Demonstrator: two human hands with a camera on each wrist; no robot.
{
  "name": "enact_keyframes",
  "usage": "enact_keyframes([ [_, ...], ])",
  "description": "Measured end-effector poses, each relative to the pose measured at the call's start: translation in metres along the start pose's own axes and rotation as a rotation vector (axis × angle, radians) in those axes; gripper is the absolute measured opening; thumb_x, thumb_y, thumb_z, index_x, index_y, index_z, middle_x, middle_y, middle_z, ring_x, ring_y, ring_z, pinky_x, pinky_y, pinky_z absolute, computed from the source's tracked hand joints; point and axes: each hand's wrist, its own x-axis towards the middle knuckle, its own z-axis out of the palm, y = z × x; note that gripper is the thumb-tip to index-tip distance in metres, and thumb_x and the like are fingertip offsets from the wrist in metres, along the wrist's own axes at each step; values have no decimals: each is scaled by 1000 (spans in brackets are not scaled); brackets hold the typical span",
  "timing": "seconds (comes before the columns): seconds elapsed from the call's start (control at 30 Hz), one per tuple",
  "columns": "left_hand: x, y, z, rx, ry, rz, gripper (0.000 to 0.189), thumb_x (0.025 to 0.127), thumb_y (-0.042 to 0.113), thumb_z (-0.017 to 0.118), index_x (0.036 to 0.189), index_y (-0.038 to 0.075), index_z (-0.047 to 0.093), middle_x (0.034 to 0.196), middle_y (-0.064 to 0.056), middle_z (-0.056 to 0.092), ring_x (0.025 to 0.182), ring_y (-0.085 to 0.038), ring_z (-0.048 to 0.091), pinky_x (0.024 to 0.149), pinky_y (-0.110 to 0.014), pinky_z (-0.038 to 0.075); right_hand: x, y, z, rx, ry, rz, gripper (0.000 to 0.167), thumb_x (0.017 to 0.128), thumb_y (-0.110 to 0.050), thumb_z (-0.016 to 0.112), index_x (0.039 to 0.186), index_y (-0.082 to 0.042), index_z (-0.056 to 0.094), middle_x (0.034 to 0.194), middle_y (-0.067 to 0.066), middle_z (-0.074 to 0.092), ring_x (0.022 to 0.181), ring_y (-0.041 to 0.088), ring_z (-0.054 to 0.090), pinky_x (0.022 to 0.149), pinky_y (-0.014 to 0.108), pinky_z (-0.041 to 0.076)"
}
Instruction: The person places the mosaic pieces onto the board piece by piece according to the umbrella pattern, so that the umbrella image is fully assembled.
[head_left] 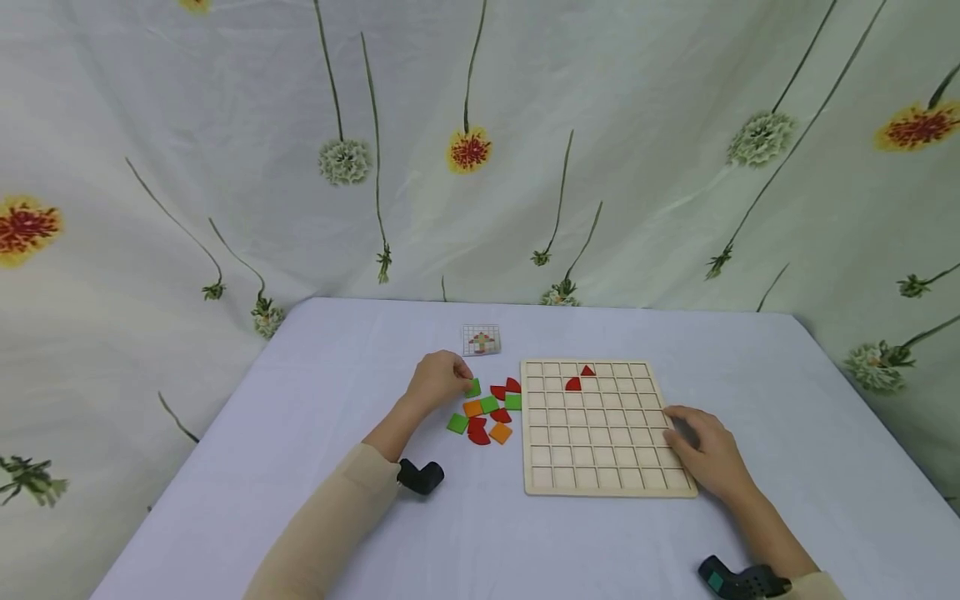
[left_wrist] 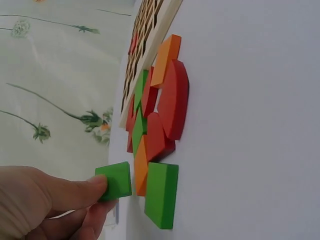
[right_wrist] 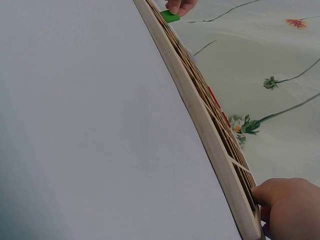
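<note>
Between thumb and fingers, my left hand (head_left: 437, 382) pinches a green square tile (left_wrist: 118, 181), held over the near end of a cluster of loose tiles. Under it in the left wrist view lies another green square (left_wrist: 161, 195). My right hand (head_left: 708, 457) holds the right edge of a wooden grid board (head_left: 611, 435), thumb over the rim and fingers at the side. On the board's upper rows sit a red triangle (head_left: 587, 372) and, just below and left of it, a red quarter-circle piece (head_left: 573, 384).
Loose orange squares (head_left: 501, 432), green squares (head_left: 457, 423) and red rounded pieces (head_left: 478, 437) lie left of the board, some touching. A small picture card (head_left: 480, 339) with a coloured grid design lies behind them. A flowered cloth (head_left: 465, 225) hangs behind the white-covered table (head_left: 360, 350).
</note>
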Motion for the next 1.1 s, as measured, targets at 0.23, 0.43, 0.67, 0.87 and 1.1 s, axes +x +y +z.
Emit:
enact_keyframes([
  [0.23, 6, 17, 3, -56, 13, 21, 7, 87, 13, 74, 88, 6, 72, 77, -2, 62, 74, -19, 54, 66, -27, 46, 2, 0, -1, -1, 3, -9, 33, 93, -10, 62, 122, 6, 59, 127, 30, 55, 123, 49, 44, 100, 63, 31],
  [0.43, 9, 32, 15, -79, 26, 52, 8, 87, 16, 74, 88, 8, 72, 79, -1, 62, 76, -19, 55, 66, -27, 48, 2, 0, -1, 1, -17, 4, 34, 94, -11, 61, 123, 6, 59, 129, 30, 54, 124, 49, 43, 101, 63, 30],
  [0.67, 14, 40, 28, -129, 3, 115, 8, 88, 15, 74, 89, 8, 72, 80, 0, 61, 72, -17, 55, 62, -26, 47, 1, 0, -1, 2, -8, -6, 34, 93, -10, 61, 123, 6, 59, 127, 30, 55, 123, 49, 43, 101, 63, 30],
  [0.87, 16, 51, 38, -146, -19, 147, 8, 88, 14, 73, 89, 6, 72, 77, -1, 63, 69, -15, 54, 60, -25, 45, 1, 1, 0, 3, 9, -12, 33, 93, -9, 62, 122, 6, 59, 126, 30, 56, 122, 49, 44, 100, 63, 31],
  [1.1, 18, 59, 49, -175, -47, 158, 7, 88, 14, 74, 86, 7, 72, 75, 0, 62, 69, -14, 54, 59, -25, 44, 1, 0, -1, 14, -9, 1, 33, 93, -9, 61, 123, 6, 59, 128, 30, 55, 124, 49, 43, 101, 63, 30],
])
